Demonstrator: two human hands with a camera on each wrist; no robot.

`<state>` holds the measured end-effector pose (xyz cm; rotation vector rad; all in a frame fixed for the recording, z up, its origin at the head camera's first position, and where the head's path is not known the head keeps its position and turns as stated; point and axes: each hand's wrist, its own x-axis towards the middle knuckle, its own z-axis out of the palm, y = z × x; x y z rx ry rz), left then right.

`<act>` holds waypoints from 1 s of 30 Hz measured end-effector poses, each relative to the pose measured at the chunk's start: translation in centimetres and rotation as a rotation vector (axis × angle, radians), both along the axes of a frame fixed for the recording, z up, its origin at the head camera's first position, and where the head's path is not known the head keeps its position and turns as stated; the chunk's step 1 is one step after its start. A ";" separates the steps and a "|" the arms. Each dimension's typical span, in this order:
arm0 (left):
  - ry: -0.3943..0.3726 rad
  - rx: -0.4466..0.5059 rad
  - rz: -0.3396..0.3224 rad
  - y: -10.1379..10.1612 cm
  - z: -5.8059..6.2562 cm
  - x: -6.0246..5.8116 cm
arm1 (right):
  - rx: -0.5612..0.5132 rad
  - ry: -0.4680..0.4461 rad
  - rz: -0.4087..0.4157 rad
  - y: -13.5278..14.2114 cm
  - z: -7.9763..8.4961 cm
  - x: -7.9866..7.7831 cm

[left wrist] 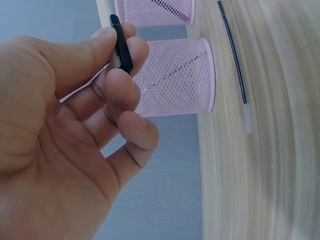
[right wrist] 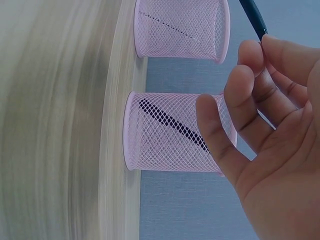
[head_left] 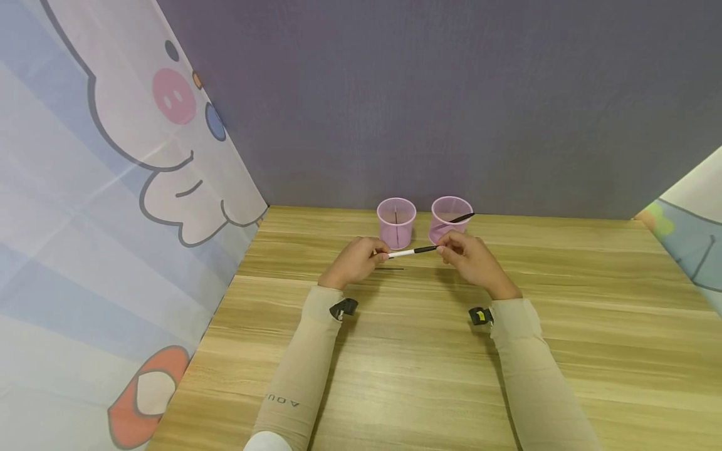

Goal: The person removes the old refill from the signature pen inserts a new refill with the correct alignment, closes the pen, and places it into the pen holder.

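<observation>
A pen point(head_left: 402, 254) with a white barrel and a black front part is held level between both hands above the table. My left hand point(head_left: 359, 258) pinches its white end; in the left wrist view a black clip point(left wrist: 123, 50) shows between thumb and fingers. The right hand point(head_left: 467, 255) pinches the black end, its tip hidden by the fingers. Below the left hand, a thin dark pen refill point(left wrist: 234, 55) with a clear end lies on the table. Just behind the hands stand two pink mesh cups, the left cup point(head_left: 389, 235) and the right cup point(head_left: 436, 233).
A thin dark stick point(head_left: 397, 228) stands in the left cup. In the right cup a black pen point(head_left: 462, 218) leans, its end above the rim. The wooden table point(head_left: 406, 351) meets a grey wall point(head_left: 451, 113) behind the cups. A cartoon-print cloth point(head_left: 84, 207) hangs at left.
</observation>
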<state>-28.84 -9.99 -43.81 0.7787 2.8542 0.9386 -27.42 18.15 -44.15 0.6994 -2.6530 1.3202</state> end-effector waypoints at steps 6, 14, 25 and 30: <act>0.003 0.001 -0.003 0.0 0.0 0.0 | 0.012 -0.009 -0.003 0.0 0.0 0.0; 0.004 -0.007 -0.004 0.0 0.1 0.0 | 0.010 -0.020 -0.004 0.1 -0.1 0.0; -0.003 -0.005 -0.002 0.1 0.2 0.2 | 0.025 -0.024 -0.010 0.0 -0.1 -0.1; -0.006 -0.001 -0.003 0.1 0.1 0.2 | 0.023 -0.033 -0.014 0.0 -0.2 -0.1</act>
